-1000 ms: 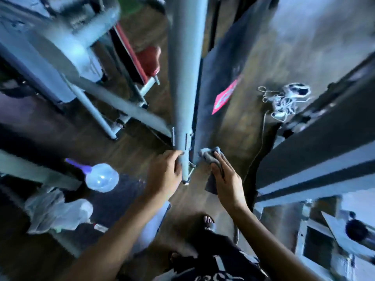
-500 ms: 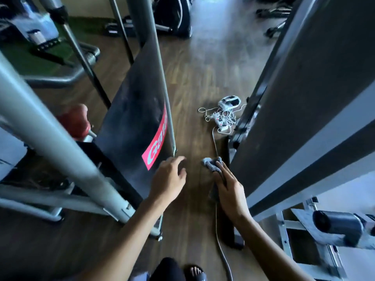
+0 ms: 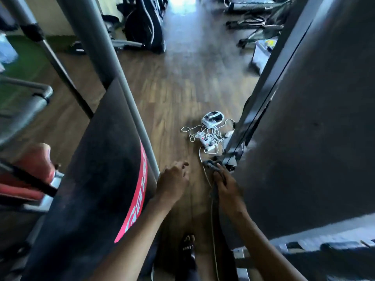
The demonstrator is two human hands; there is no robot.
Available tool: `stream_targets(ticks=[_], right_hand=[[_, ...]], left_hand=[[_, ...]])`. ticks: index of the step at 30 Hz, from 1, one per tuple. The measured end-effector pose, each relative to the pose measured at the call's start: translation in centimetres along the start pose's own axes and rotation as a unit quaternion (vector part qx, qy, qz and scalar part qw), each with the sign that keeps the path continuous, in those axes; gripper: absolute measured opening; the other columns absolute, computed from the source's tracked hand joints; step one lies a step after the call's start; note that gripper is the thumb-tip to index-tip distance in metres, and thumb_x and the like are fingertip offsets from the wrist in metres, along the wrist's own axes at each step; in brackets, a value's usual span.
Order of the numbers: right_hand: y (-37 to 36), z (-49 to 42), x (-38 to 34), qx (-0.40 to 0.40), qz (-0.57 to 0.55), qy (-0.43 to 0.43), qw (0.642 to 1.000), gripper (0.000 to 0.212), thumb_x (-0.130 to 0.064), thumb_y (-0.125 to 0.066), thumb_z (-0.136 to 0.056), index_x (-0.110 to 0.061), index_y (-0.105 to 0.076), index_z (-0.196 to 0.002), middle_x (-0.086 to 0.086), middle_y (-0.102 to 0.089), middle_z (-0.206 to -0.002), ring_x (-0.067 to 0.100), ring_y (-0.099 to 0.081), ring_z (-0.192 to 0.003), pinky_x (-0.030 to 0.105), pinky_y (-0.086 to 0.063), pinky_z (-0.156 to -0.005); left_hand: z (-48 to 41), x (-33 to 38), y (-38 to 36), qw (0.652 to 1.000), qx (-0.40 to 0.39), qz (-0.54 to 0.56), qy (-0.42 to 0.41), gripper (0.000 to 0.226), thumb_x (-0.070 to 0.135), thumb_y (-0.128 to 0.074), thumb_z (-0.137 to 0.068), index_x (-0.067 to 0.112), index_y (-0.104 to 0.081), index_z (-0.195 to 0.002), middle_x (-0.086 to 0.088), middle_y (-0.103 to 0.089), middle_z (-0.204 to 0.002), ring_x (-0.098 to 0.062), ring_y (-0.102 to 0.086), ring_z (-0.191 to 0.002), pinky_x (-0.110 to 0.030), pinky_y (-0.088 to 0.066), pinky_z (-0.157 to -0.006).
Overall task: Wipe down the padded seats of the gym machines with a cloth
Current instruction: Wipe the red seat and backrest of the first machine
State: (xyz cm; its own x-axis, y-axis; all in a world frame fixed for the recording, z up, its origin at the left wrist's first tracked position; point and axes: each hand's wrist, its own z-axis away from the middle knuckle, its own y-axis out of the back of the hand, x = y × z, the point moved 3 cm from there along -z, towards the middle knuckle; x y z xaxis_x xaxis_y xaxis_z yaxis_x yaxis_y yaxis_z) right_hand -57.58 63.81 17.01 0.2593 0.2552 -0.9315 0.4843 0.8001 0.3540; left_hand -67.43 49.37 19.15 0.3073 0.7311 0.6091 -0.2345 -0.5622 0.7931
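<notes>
The right hand grips a crumpled grey cloth, fingers curled over it, with the bunched end sticking out past the fingertips. This is the same hold as half a second ago. The cloth is held in the air over the brown wood-plank floor, close to the lower edge of the large dark flat machine panel on the right; whether it touches that panel cannot be told.

The left hand holds nothing, its fingers loosely bent. A second ago it was at the thick grey metal post; now it is clear of the post and just beside the black upright panel with a pink-red lettered stripe.

The view has lifted since then, so more of the room shows, including a black exercise machine at the far end. A white device with a tangle of white cables lies on the floor ahead of the hands. A red padded seat sits at the far left, well apart from the cloth.
</notes>
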Motion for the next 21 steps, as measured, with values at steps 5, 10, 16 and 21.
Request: stream_targets(ticks=[5,10,16,21], right_hand=[[-1.9,-9.2,-2.0,0.021,-0.009,0.01,1.0,0.04,-0.022,-0.051,-0.102,-0.016,-0.052,-0.141,-0.002,-0.053,-0.143,0.013,-0.048,-0.134,0.034,-0.039,-0.112],[-2.7,-16.6,-3.0,0.033,0.008,0.018,0.999,0.038,-0.02,-0.054,-0.1,-0.014,-0.057,-0.137,-0.006,-0.053,-0.142,0.005,-0.044,-0.134,-0.002,-0.025,-0.1],[-2.7,-25.8,-2.5,0.021,0.015,0.013,1.0,0.037,-0.023,-0.054,-0.1,-0.02,-0.057,-0.136,-0.008,-0.055,-0.14,0.0,-0.045,-0.131,-0.003,-0.025,-0.097],[-1.7,-35.7,-2.2,0.032,0.029,0.011,0.999,0.035,-0.023,-0.051,-0.101,-0.025,-0.058,-0.136,-0.007,-0.058,-0.138,0.006,-0.053,-0.125,0.001,-0.036,-0.094]], left_hand=[[-10.1,-0.2,0.1,0.999,-0.012,0.033,0.017,0.031,0.017,-0.057,-0.089,0.019,-0.066,-0.119,-0.007,-0.067,-0.117,-0.028,-0.061,-0.111,-0.037,-0.048,-0.094],[-18.0,-0.2,-0.2,0.998,-0.036,0.04,0.034,0.029,0.021,-0.058,-0.09,0.024,-0.066,-0.118,0.0,-0.068,-0.115,-0.024,-0.062,-0.108,-0.034,-0.048,-0.091],[-26.8,-0.5,-1.8,0.991,-0.038,0.109,0.071,0.021,0.019,-0.061,-0.088,0.024,-0.069,-0.107,0.002,-0.07,-0.102,-0.018,-0.065,-0.096,-0.03,-0.05,-0.085],[-35.3,-0.5,-3.5,0.991,-0.047,0.099,0.079,0.023,0.017,-0.06,-0.088,0.022,-0.07,-0.109,0.001,-0.07,-0.104,-0.018,-0.065,-0.096,-0.028,-0.049,-0.085]])
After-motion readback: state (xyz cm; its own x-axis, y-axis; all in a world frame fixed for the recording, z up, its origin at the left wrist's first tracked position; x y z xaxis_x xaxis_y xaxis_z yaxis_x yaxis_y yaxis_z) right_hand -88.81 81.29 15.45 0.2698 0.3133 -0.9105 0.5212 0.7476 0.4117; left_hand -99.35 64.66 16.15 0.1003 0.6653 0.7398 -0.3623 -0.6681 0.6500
